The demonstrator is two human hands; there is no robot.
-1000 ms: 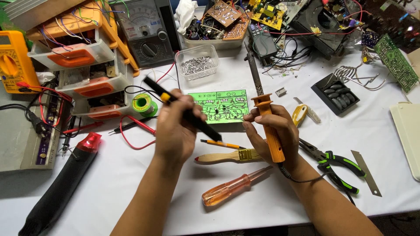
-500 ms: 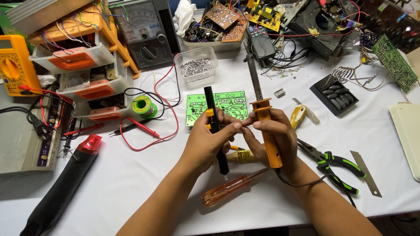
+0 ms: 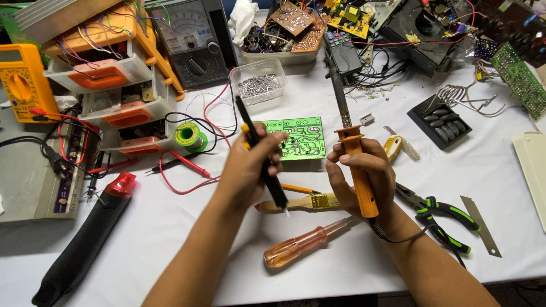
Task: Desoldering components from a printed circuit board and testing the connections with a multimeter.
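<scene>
The left hand (image 3: 247,170) is grasping a black pump (image 3: 261,153), a slim tube with a yellow button on its side; it is standing tilted in the grip, one end up toward the tub (image 3: 259,85) of metal bits, the pale tip pointing down just past the heel of the hand. The right hand (image 3: 364,170) is clenching around the orange handle of an iron (image 3: 352,153), whose dark metal shaft is rising straight up out of the grip and whose cord is trailing down along the wrist.

A green board (image 3: 296,139) is lying flat on the white surface (image 3: 170,227) just above both grips, its left edge partly hidden by the left fingers. Below the grips a brush (image 3: 307,202) is lying crosswise, touching the pump tip, and a clear orange screwdriver (image 3: 304,244) is lying further down. To the right of the right grip, green-handled pliers (image 3: 443,219) are resting near a loose blade (image 3: 480,224). Left of the left grip, a solder spool (image 3: 189,136) and red leads (image 3: 187,170) are lying near stacked drawers (image 3: 108,74)
</scene>
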